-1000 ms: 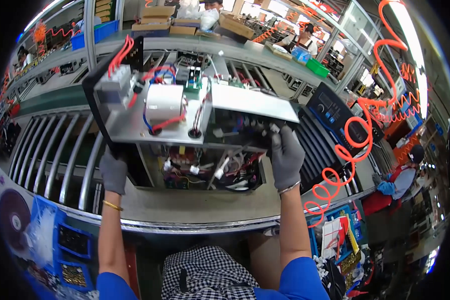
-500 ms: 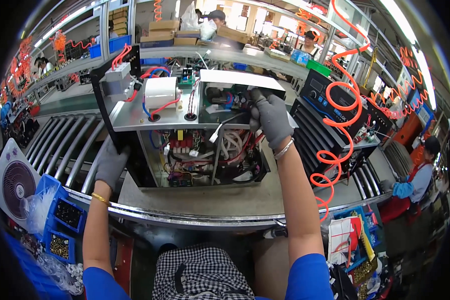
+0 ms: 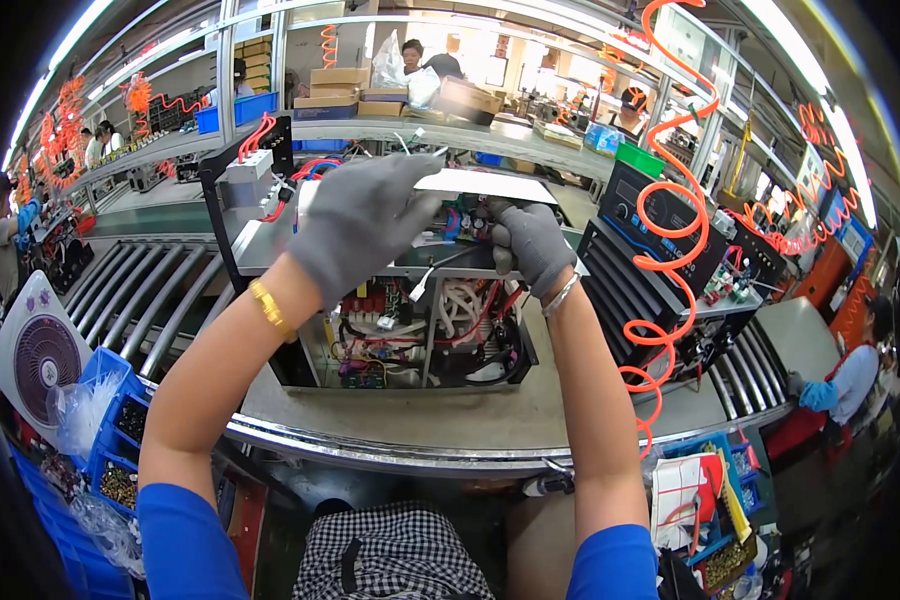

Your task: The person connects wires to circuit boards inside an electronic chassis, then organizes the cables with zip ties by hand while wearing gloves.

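An open-sided electrical machine chassis (image 3: 300, 372) stands in front of me, with wires, circuit boards and pale tubes inside. My gloved left hand (image 3: 365, 222) is raised over its top, fingers stretched toward the white panel (image 3: 485, 184) and thumb apart, holding nothing that I can see. It hides most of the white cylinder behind it. My gloved right hand (image 3: 538, 245) has its fingers curled into the upper compartment at the right end; what they grip is hidden. A loose white connector (image 3: 419, 290) hangs between the hands. A grey block with red wires (image 3: 248, 182) sits on the upright black panel at left.
A second black machine (image 3: 635, 250) stands right of the chassis, behind a coiled orange air hose (image 3: 660, 262). Roller conveyor (image 3: 150, 290) runs at left, near a fan (image 3: 42, 350) and blue parts bins (image 3: 120, 475). A co-worker (image 3: 850, 375) sits at far right.
My left hand has left the chassis's lower left side and risen over its top toward the white panel. My right hand stays in the upper compartment. The view has shifted slightly.
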`<state>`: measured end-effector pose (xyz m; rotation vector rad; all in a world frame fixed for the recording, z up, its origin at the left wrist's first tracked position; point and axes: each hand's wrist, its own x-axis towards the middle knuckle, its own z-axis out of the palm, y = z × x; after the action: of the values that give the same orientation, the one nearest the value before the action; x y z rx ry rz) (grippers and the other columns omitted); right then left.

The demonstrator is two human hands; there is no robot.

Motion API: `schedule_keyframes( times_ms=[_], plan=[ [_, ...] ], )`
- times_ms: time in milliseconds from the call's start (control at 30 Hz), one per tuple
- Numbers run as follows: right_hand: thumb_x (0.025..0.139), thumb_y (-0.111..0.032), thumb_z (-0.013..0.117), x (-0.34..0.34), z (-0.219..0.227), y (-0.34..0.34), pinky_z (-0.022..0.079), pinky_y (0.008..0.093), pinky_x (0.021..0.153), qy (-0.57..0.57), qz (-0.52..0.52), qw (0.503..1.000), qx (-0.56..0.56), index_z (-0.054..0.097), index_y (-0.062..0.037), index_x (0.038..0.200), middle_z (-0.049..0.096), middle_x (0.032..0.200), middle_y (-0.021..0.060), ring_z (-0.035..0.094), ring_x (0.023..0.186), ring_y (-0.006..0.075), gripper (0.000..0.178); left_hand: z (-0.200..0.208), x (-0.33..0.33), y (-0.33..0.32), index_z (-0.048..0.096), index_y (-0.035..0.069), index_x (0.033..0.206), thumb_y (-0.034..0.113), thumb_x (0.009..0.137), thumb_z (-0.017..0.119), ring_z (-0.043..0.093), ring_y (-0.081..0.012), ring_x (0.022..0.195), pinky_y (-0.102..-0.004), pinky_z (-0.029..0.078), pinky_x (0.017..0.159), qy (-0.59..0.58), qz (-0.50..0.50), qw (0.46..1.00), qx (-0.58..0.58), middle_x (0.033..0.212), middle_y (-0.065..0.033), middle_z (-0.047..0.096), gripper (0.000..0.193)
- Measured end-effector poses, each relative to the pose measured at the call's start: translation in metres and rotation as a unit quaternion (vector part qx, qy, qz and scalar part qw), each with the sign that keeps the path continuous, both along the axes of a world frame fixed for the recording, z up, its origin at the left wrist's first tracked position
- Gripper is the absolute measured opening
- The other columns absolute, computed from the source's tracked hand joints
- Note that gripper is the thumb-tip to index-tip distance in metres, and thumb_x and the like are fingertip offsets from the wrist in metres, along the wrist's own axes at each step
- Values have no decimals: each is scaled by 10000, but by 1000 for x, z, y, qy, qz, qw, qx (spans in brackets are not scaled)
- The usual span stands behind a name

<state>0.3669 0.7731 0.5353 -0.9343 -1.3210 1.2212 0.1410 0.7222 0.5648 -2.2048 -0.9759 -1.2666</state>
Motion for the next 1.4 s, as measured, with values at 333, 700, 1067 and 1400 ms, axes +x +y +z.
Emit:
schedule_keyframes(
  times_ms=[333,700,1067,1400],
  plan=[
    [974,-219,546,3,-5,2,320,265,365,-20,-9,1000,-14,608,-33,941,461,564,-33,413,398,106,199,19,42,49,528,84,1337,341,870,589,641,-375,1061,-445,491,934,112,25,967,-229,1124,-230,663,536],
    [869,-118,540,-1,-9,16,362,305,355,-6,-51,998,30,631,23,855,546,594,48,482,419,142,168,10,62,73,623,82,1088,252,874,599,690,-353,898,-457,535,789,177,107,969,-137,958,-169,705,274],
    [935,-269,623,7,-30,-33,509,365,604,-236,-346,816,398,642,-38,1025,631,722,73,624,627,249,248,2,59,69,690,138,1033,289,875,609,693,-328,835,-439,539,756,125,101,983,-83,884,-143,705,234],
    [748,-435,761,18,4,8,429,452,939,-497,-371,612,491,566,-124,1248,657,1068,112,595,1069,309,620,3,63,66,701,154,1070,228,848,600,697,-315,844,-428,540,765,116,106,984,-88,901,-134,713,255]
  ],
)
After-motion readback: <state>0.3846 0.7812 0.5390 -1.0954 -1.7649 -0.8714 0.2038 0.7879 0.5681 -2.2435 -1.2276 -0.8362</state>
